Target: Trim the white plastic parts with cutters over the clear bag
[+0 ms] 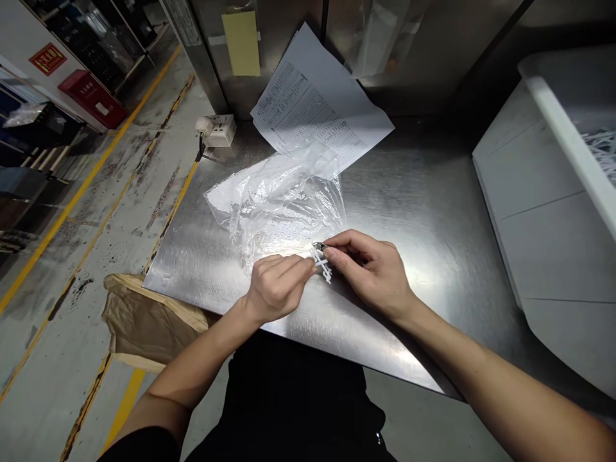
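Both my hands meet over the near middle of a steel table point(423, 212). My left hand point(276, 289) pinches one end of a small white plastic part point(322, 264) with short cross branches. My right hand point(368, 269) holds a small metal tool point(319, 245), its tip at the top of that white part. Just behind the hands lies a crumpled clear plastic bag point(276, 202).
Printed paper sheets point(317, 109) lean against the back wall. A white power socket point(219, 130) sits at the table's far left corner. A large white bin point(548, 212) holding white parts stands on the right. A brown cardboard box point(144, 321) sits on the floor at left.
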Action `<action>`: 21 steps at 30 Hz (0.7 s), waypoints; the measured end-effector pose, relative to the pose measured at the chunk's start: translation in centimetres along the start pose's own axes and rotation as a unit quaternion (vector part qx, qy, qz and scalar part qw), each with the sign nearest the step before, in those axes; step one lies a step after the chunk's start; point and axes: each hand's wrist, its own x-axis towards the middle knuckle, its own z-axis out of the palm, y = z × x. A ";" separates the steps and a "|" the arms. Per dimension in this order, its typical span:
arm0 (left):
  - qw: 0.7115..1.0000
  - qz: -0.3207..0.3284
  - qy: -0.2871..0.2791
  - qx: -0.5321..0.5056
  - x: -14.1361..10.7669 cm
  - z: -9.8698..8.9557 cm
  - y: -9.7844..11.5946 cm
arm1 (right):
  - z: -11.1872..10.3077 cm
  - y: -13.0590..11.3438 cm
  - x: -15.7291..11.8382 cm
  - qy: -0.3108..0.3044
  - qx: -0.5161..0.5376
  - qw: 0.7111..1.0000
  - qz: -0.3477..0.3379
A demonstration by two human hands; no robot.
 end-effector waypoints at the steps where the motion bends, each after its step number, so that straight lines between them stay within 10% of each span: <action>1: 1.000 -0.006 -0.003 0.001 -0.1 0.0 0.0 | 0.1 0.1 0.0 0.001 0.010 1.000 0.016; 21: 0.995 -0.092 -0.008 -0.031 0.3 -0.8 -0.1 | -2.2 -0.6 0.9 -0.054 -0.014 0.998 -0.034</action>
